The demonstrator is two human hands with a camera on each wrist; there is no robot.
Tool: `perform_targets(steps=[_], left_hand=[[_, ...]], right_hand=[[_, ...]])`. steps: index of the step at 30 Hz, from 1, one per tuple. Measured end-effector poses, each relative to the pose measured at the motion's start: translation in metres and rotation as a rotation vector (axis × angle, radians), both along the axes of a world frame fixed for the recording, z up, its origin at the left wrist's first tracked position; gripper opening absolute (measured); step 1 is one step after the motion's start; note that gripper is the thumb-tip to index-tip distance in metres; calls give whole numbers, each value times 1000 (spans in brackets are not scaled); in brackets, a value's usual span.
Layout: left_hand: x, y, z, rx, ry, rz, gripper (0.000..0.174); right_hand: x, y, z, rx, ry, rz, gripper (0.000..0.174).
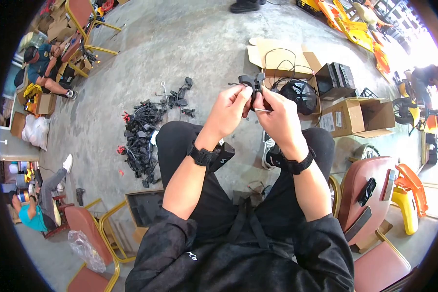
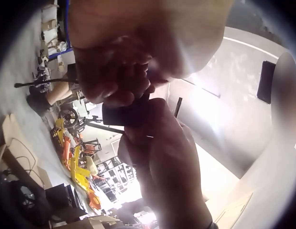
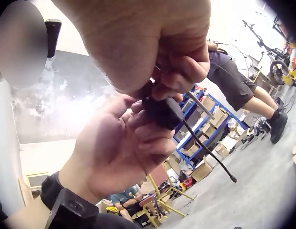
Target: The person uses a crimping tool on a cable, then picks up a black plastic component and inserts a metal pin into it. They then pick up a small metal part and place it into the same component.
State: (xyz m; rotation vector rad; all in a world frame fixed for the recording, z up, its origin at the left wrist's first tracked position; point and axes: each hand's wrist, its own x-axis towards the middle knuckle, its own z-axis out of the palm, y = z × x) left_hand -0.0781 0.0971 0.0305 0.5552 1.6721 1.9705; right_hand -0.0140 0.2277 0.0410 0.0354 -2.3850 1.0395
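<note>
Both hands meet in front of the knees around a small black plastic part [image 1: 246,79] with a curved clamp-like end. My left hand [image 1: 227,111] grips it between thumb and fingers. A short black cable [image 3: 210,153] hangs from the part in the right wrist view. My right hand [image 1: 283,119] has its curled fingers against the part's other side and also holds a thin silver metal rod [image 3: 201,105], which sticks out past the fingers. Fingers cover much of the part, and the left wrist view shows it dark against the light.
A heap of black cabled parts [image 1: 143,131] lies on the floor to the left. Cardboard boxes [image 1: 357,117], a black bag [image 1: 299,96] and a black box [image 1: 336,80] stand ahead right. Chairs [image 1: 370,194] flank me; a seated person [image 1: 44,68] is far left.
</note>
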Motion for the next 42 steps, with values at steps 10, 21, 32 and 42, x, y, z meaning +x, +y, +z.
perform_targets(steps=[10, 21, 32, 42], left_hand=[[6, 8, -8, -35, -54, 217, 31], [6, 10, -4, 151, -173, 206, 21], [-22, -24, 7, 290, -181, 343, 27], [-25, -40, 11, 442, -203, 459, 29]], right_hand=[[-3, -3, -7, 28, -9, -23, 26], [-5, -2, -9, 5, 36, -18, 25], [1, 21, 7, -376, 22, -185, 19], [5, 75, 15, -875, 450, -307, 28]])
